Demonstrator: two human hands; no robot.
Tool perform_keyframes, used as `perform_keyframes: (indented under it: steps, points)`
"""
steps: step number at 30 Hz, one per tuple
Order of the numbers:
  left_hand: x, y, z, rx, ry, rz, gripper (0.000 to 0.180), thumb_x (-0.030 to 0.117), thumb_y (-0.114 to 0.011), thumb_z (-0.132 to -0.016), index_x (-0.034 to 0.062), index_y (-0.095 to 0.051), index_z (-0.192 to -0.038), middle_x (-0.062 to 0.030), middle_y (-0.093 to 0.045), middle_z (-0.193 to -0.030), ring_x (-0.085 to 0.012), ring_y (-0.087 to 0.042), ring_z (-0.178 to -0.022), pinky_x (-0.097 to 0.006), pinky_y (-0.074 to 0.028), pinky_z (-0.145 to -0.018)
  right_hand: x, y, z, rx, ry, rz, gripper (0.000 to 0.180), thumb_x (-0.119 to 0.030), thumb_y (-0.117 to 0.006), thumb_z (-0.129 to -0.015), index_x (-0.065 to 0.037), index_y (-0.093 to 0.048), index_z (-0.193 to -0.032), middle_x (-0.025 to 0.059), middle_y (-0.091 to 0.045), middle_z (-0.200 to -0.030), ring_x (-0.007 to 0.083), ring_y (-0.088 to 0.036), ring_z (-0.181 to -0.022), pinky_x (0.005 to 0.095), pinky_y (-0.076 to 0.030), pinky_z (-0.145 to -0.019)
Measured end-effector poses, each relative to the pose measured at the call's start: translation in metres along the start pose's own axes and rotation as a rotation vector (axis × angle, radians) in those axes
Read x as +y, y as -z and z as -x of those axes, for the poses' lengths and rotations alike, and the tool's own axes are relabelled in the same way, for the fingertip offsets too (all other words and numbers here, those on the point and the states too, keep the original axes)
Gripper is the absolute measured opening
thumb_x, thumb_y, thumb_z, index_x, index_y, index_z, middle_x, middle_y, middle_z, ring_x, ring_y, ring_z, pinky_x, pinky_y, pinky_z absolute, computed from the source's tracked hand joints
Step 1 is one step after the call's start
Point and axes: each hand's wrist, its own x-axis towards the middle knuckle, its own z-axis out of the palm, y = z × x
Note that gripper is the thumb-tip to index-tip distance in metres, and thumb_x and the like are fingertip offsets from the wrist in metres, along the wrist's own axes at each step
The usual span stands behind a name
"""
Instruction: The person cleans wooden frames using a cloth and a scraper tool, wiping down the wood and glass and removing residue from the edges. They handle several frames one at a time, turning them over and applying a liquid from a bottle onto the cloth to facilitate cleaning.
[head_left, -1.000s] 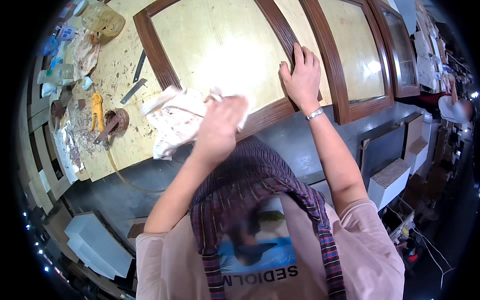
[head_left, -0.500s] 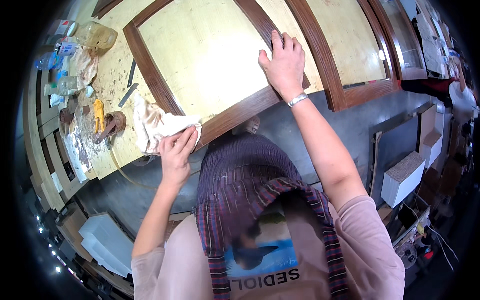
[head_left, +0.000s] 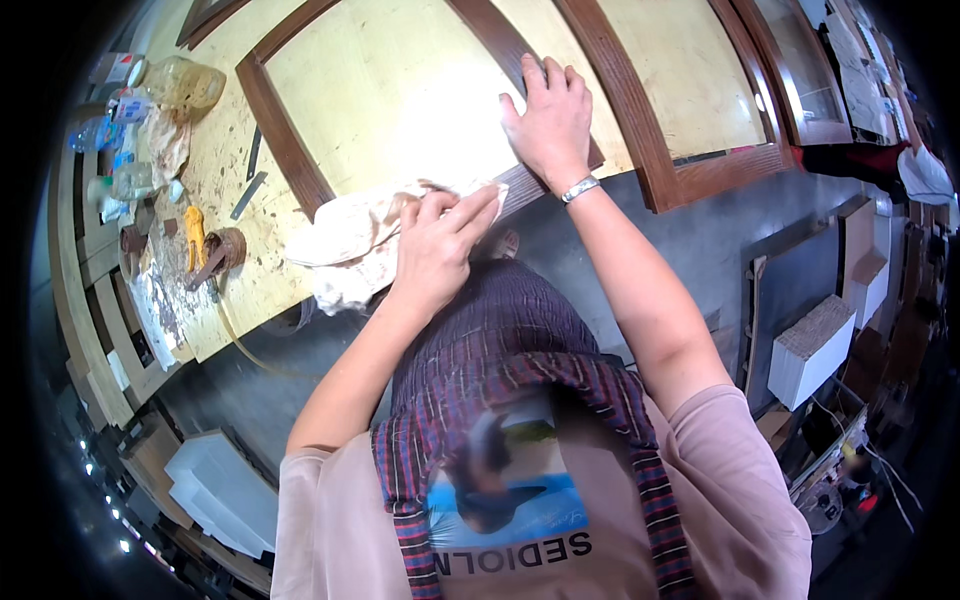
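Note:
A brown wooden frame (head_left: 288, 140) lies on the pale, stained work table (head_left: 236, 290). My left hand (head_left: 437, 240) presses a crumpled white cloth (head_left: 350, 240) onto the frame's near rail, its fingers closed on the cloth. The cloth hides much of that rail. My right hand (head_left: 552, 122) rests on the frame's right side near the corner, fingers stretched out and slightly apart, holding nothing. A metal bracelet circles the right wrist.
Another brown frame (head_left: 660, 180) lies to the right. At the left stand a large jar (head_left: 185, 88) and several bottles. Nearby are a yellow-handled tool (head_left: 194, 237), a brown roll (head_left: 226, 248) and a dark flat blade (head_left: 249, 195). White boxes (head_left: 812, 352) stand at lower right.
My left hand has slid the cloth rightward along the near rail, toward my right hand. My right hand stays on the frame's right side. The whole view has shifted slightly.

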Motion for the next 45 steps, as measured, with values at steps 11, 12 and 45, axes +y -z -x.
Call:
perform_keyframes:
  steps: [11,12,45]
  points:
    - [0.017,-0.02,-0.054,-0.083,-0.115,-0.017,0.051,0.002,-0.065,-0.074,0.0107,-0.068,-0.124,0.0012,-0.061,-0.135,-0.0251,-0.056,-0.097,-0.04,-0.045,-0.088,0.005,0.007,-0.003,0.066,-0.125,-0.213,0.049,-0.04,-0.06,-0.091,-0.007,-0.068,-0.127,0.0136,-0.061,-0.136,0.0392,-0.046,-0.129,0.0479,-0.033,-0.112]
    - [0.013,-0.013,-0.042,-0.068,-0.126,0.013,0.048,0.003,-0.065,-0.076,0.0098,-0.069,-0.123,0.0012,-0.061,-0.134,-0.0263,-0.056,-0.1,-0.04,-0.045,-0.088,0.005,0.007,-0.003,0.059,-0.134,-0.219,0.049,-0.04,-0.06,-0.091,-0.007,-0.068,-0.126,0.0134,-0.062,-0.136,0.039,-0.046,-0.13,0.0476,-0.033,-0.112]
    - [-0.071,0.011,0.11,0.25,0.351,-0.113,0.054,-0.014,-0.057,-0.081,0.0079,-0.069,-0.128,-0.014,-0.063,-0.121,-0.0308,-0.059,-0.106,-0.039,-0.05,-0.092,0.01,0.011,-0.005,-0.008,-0.098,-0.24,0.047,-0.027,-0.069,-0.083,-0.009,-0.068,-0.126,0.0108,-0.06,-0.139,0.0365,-0.045,-0.131,0.0459,-0.031,-0.115]
